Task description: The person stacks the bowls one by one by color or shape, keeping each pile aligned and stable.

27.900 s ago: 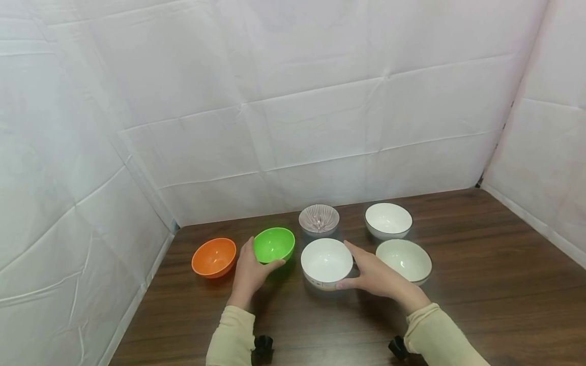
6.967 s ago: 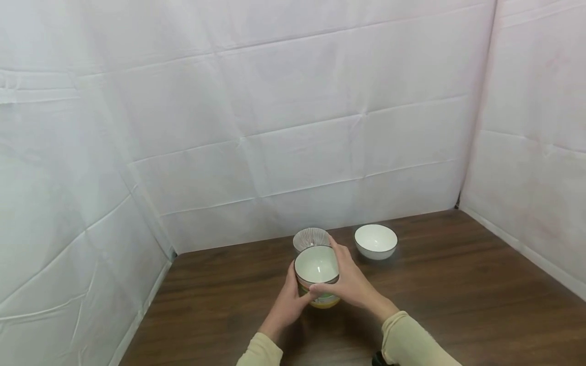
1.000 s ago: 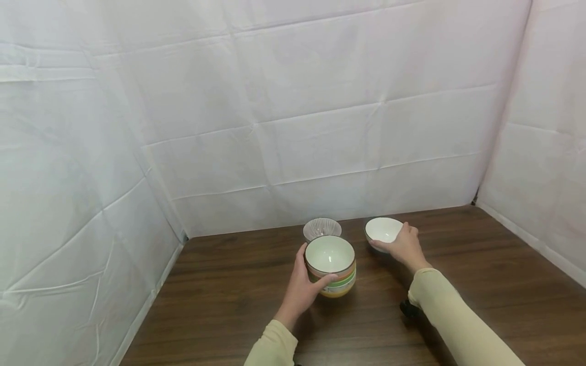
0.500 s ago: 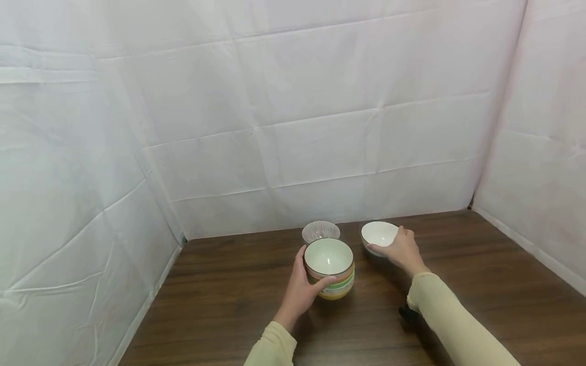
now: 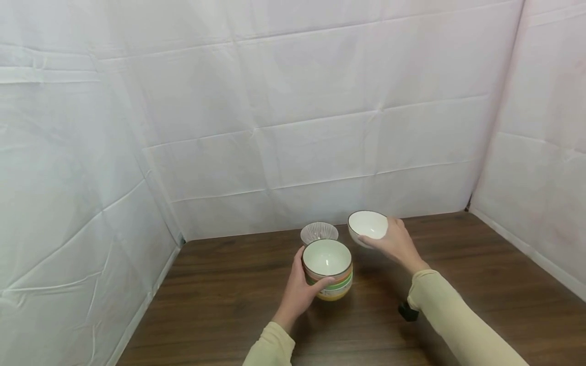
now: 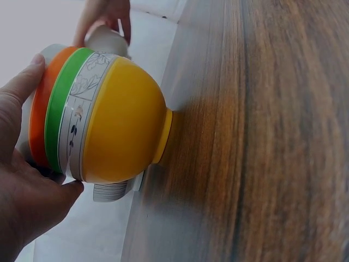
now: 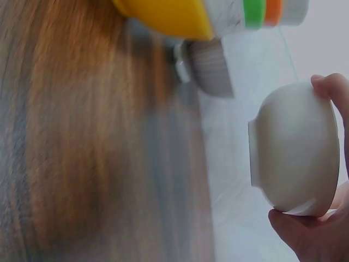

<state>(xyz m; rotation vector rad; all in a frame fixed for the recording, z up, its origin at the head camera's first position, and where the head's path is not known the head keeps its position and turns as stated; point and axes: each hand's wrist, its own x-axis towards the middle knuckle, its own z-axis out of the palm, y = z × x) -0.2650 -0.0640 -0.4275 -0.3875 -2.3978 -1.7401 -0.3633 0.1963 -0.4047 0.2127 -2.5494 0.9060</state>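
My left hand (image 5: pixel 298 291) grips the side of a stack of nested bowls (image 5: pixel 340 285), thumb in front and fingers round the far side. In the left wrist view the stack shows a yellow bowl (image 6: pixel 125 125) at the bottom, then a white patterned one, a green bowl (image 6: pixel 64 112), an orange bowl (image 6: pixel 44 109) and a pale bowl on top. The yellow foot stands at the tabletop. My right hand (image 5: pixel 397 245) pinches a white dark-rimmed bowl (image 5: pixel 366 223) by its right rim. In the right wrist view this white bowl (image 7: pixel 297 150) is raised off the table, its foot in the air.
A small bowl with thin radiating stripes (image 5: pixel 319 231) stands just behind the stack, partly hidden by it. The brown wooden table (image 5: pixel 220 305) reaches back to hanging white sheets (image 5: pixel 210 168), which also close off both sides.
Over the last second my right hand has lifted the white bowl and moved it left towards the stack. My left hand stays on the stack. Earlier, the now-stacked bowls stood apart.
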